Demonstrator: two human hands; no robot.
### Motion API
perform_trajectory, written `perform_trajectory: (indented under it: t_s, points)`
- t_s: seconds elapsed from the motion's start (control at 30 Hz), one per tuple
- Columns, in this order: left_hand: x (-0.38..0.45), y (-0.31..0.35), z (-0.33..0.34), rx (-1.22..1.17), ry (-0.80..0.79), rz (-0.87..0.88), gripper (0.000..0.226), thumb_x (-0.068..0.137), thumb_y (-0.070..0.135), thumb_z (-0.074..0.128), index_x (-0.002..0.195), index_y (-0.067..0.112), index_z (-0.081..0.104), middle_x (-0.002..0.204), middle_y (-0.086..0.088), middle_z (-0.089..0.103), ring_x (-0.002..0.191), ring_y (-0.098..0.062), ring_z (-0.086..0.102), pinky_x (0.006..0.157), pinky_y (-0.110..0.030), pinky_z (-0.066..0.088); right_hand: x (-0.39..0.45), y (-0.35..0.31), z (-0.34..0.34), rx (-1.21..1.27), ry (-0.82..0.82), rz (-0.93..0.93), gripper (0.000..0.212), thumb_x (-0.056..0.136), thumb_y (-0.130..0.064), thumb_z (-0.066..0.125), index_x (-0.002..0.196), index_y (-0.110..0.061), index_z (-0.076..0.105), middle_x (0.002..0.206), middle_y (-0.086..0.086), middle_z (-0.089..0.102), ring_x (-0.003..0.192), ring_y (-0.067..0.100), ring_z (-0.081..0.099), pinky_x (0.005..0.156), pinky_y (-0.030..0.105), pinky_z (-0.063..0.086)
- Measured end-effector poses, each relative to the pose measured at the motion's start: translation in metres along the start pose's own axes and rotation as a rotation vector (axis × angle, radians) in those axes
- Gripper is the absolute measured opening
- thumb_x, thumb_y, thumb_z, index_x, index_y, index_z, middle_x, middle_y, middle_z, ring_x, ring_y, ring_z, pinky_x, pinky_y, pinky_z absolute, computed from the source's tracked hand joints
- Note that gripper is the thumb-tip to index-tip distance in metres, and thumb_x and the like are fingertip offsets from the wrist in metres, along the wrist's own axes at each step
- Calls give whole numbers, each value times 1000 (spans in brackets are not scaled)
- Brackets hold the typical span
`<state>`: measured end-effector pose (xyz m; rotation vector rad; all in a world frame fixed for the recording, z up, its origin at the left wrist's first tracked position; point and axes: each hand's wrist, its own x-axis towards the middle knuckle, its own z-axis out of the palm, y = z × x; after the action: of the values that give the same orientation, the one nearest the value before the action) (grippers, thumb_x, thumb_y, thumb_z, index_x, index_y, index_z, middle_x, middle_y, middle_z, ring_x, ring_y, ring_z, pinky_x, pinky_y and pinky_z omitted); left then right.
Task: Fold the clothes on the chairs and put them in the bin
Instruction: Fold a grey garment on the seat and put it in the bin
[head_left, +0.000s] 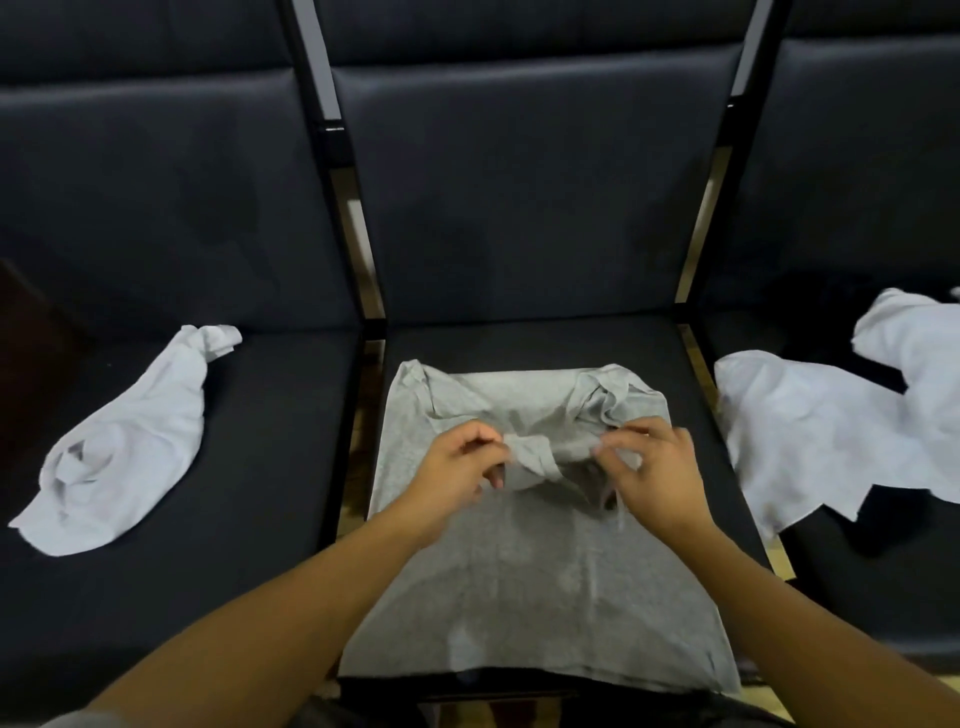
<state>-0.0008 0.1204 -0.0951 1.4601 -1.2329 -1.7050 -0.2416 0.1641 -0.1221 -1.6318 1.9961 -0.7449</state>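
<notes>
A grey T-shirt (540, 571) lies spread on the seat of the middle chair (519, 208), in the lower centre of the frame. Its lower hem hangs a little over the front edge of the seat, near the bottom of the frame. The upper part of the shirt is already turned inward, and folds of cloth are gathered at its upper right corner.

Both hands are over the middle of the shirt, near each other but not touching. The left hand (457, 467) has its fingers curled and pinches one end of a bunched piece of the grey cloth. The right hand (654, 467) pinches the other end of the same bunch with curled fingers. The bunch is stretched between the two hands, a little lifted above the flat part of the shirt. Both forearms are bare and come in from the bottom of the frame.

On the left chair (156, 234), in the left middle of the frame, lies a crumpled white garment (119, 457), long in shape, with one twisted end pointing up and to the right. On the right chair (857, 156), at the right edge of the frame, lies another white garment (831, 431), loosely spread and wrinkled, and something dark is partly under it. The chairs have dark padded seats and backs and black frames, and they stand side by side.
</notes>
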Motion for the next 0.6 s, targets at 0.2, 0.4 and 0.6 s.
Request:
perform_trajectory:
  t_s: [0.2,0.4,0.6]
  points:
    - [-20,0,-13,-125,-115,-410,23,93,24,71,113,11,71,85,-6,62,63,-14,57,49,-25,25,-24,-10,-20,661,-182,631,19,94,-11,60,76,-7,63,72,14,54,66,21,48,67,36,45]
    - [-43,2,-18,-34,-312,-288,11,94,9,65,95,18,71,92,-4,67,81,-18,65,63,-29,41,-49,-12,-42,984,-271,769,6,88,-13,64,91,-8,66,78,13,52,66,18,48,73,34,49]
    - [-64,-17,-59,845,-650,-188,51,97,1,47,130,34,68,148,20,37,135,-12,46,92,-23,53,-63,11,-49,433,-525,528,20,94,-23,67,92,-7,78,81,10,74,70,14,69,72,30,54]
